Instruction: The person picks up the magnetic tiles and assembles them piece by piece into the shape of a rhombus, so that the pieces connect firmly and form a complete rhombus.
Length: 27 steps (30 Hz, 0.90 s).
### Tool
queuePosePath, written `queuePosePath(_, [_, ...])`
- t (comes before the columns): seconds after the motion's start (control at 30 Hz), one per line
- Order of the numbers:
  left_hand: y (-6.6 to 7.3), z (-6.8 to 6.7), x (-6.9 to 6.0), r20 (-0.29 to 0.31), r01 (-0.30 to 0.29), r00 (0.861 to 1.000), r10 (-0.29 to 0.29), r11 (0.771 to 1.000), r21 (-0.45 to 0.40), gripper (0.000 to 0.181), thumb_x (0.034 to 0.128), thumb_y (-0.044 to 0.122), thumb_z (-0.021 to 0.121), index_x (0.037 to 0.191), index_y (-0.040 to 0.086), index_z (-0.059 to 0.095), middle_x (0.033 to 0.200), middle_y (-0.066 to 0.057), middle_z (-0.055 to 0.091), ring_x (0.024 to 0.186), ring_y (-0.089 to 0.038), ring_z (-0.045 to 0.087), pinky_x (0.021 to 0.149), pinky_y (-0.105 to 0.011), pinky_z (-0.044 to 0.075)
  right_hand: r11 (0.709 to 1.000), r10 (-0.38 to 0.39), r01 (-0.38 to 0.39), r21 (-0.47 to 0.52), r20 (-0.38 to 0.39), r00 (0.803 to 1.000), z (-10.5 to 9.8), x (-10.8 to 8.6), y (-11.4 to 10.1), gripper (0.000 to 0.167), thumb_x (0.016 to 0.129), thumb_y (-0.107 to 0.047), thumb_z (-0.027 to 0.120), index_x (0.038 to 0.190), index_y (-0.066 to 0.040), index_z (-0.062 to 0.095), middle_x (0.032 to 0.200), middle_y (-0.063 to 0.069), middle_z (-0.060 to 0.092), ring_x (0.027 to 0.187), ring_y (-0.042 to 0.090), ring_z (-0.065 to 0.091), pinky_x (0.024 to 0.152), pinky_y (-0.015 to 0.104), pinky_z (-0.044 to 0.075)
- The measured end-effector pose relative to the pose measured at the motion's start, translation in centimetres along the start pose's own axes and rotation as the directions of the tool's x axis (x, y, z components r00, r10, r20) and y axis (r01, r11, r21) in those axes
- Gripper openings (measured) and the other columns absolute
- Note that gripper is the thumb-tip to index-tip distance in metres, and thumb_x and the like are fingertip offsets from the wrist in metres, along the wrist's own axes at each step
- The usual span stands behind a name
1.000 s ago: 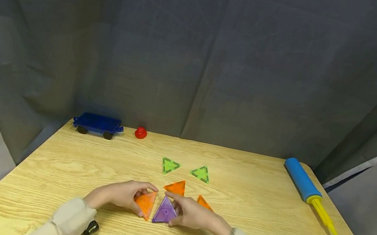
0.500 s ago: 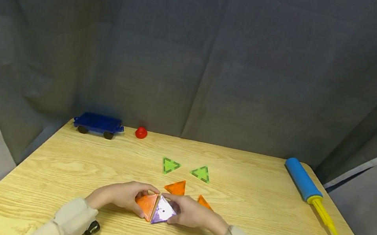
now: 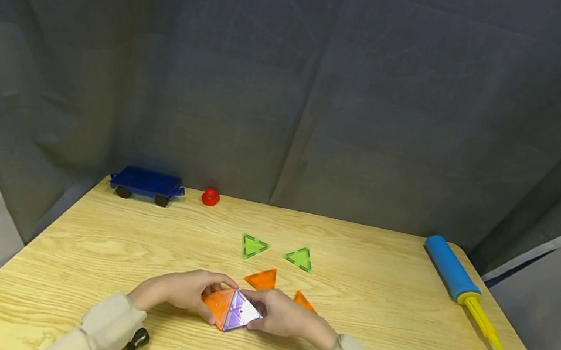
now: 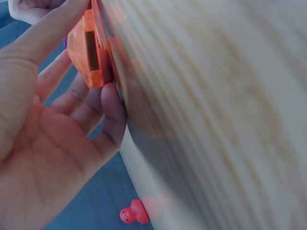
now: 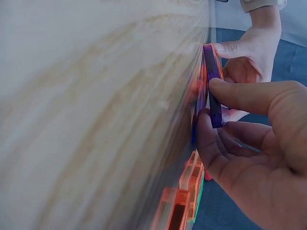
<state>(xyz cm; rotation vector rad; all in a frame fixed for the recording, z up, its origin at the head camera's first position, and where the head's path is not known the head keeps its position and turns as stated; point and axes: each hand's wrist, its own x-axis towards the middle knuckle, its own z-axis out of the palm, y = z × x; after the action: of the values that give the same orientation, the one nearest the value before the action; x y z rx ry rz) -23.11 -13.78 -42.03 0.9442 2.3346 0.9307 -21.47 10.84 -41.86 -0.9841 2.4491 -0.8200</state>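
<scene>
Left hand [image 3: 184, 290] pinches an orange tile [image 3: 218, 306], right hand [image 3: 288, 315] a purple tile [image 3: 240, 311]; from afar I judge both light, stiff, best edge-held.

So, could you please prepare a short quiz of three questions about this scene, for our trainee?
1. What do the left hand and the right hand hold?
2. True or false: the flat blue toy wagon stands left of the small red toy.
3. How many green triangular tiles lie on the wood-grained table? (a) one (b) two (c) three

Key: 1. orange translucent triangle (left), purple translucent triangle (right). 2. True. 3. b.
</scene>
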Motion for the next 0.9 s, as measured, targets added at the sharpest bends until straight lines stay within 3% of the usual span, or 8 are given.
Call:
queuePosePath(0.27, [0.01, 0.04, 0.03, 0.018, 0.006, 1.0, -0.006, 1.0, -0.003, 0.066, 0.0781, 0.017, 0.079, 0.137, 0.01, 0.05, 0.111, 0.001, 0.059, 0.093, -0.009, 0.054, 0.083, -0.026, 0.045, 0.999, -0.039, 0.039, -0.004, -0.026, 0.999, 0.08, -0.1, 0.23, 0.061, 0.079, -0.01, 0.077, 0.135, -0.002, 0.051, 0.09, -0.007, 0.057, 0.073, 0.001, 0.045, 0.064, 0.017, 0.042])
queuePosePath(0.5, [0.19, 0.04, -0.05, 0.029, 0.03, 0.999, -0.03, 0.999, 0.023, 0.071, 0.0747, 0.019, 0.082, 0.137, 0.008, 0.05, 0.121, -0.004, 0.057, 0.106, -0.017, 0.054, 0.092, -0.03, 0.044, 1.0, -0.008, 0.008, -0.023, -0.007, 1.0, 0.09, -0.12, 0.1, 0.058, 0.081, -0.012, 0.076, 0.133, -0.003, 0.054, 0.084, -0.008, 0.055, 0.069, 0.0, 0.044, 0.062, 0.017, 0.042])
queuePosePath(0.9, [-0.32, 0.18, 0.02, 0.024, 0.065, 0.998, -0.065, 0.998, -0.025, 0.064, 0.0715, 0.012, 0.083, 0.128, 0.011, 0.052, 0.108, 0.001, 0.056, 0.094, -0.014, 0.051, 0.083, -0.027, 0.044, 1.0, -0.002, 0.002, 0.0, 0.003, 1.0, 0.03, -0.24, -0.09, 0.054, 0.081, -0.01, 0.076, 0.13, -0.001, 0.056, 0.084, -0.008, 0.056, 0.071, 0.0, 0.047, 0.063, 0.016, 0.044])
